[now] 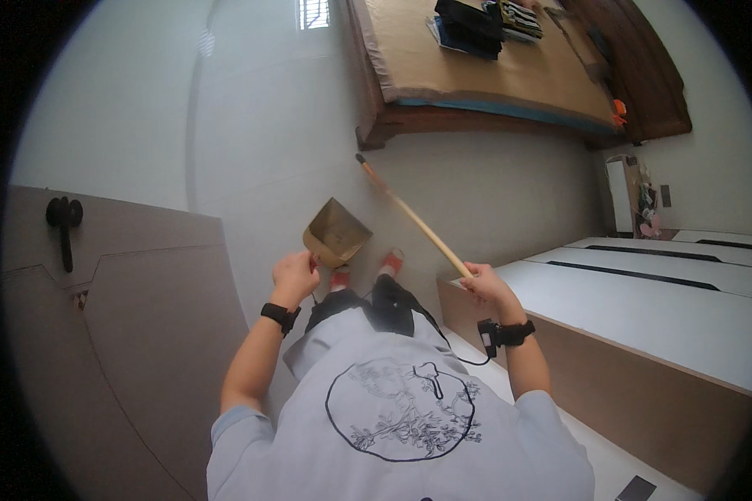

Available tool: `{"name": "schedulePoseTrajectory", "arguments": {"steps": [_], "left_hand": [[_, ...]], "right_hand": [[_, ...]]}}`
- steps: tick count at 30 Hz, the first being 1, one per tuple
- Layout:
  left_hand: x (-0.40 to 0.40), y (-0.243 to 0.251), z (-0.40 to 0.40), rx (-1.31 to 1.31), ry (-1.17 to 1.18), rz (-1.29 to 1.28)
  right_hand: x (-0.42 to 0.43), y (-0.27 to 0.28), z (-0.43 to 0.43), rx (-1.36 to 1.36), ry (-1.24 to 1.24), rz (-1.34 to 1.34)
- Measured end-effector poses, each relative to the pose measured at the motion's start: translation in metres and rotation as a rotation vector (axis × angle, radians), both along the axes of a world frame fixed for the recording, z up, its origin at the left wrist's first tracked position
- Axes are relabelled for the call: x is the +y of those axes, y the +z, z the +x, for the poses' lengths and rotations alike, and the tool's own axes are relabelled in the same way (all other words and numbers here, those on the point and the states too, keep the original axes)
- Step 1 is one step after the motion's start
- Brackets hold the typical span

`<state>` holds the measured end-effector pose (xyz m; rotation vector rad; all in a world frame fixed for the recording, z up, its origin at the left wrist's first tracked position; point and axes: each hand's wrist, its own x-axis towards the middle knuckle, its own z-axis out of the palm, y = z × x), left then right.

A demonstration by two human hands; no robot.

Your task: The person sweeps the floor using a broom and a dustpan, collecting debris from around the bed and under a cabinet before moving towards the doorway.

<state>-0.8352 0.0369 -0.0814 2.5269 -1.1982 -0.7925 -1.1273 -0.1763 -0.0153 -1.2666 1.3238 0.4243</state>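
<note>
My left hand (296,275) is closed in a fist above a tan dustpan (333,237), seemingly around its handle, which the hand hides. The dustpan's open pan faces up, close to my feet in red footwear (391,262). In my right hand (485,287) is a long pale wooden pole (427,233). It slants away to the upper left, and its dark tip (361,159) appears near the bed's corner leg. No bristles show on the pole. Black straps circle both wrists, the right one carrying a small device with a cable.
Ahead stands a wooden bed (489,116) with folded clothes (470,31) on its mat. A white cabinet with dark handles (633,275) runs along my right. To my left is a grey-brown door (156,300) with a black handle (66,232). Pale floor (269,144) lies between them.
</note>
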Motion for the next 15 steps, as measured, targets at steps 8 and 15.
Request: {"name": "schedulePoseTrajectory", "arguments": {"steps": [8,15], "left_hand": [[0.023,0.002,0.005,-0.043,0.119,0.011],[0.026,-0.006,0.007,0.055,0.135,0.056]], "right_hand": [[-0.038,-0.06,0.069,0.315,0.397,-0.43],[0.019,-0.112,0.084,0.322,0.418,-0.369]]}}
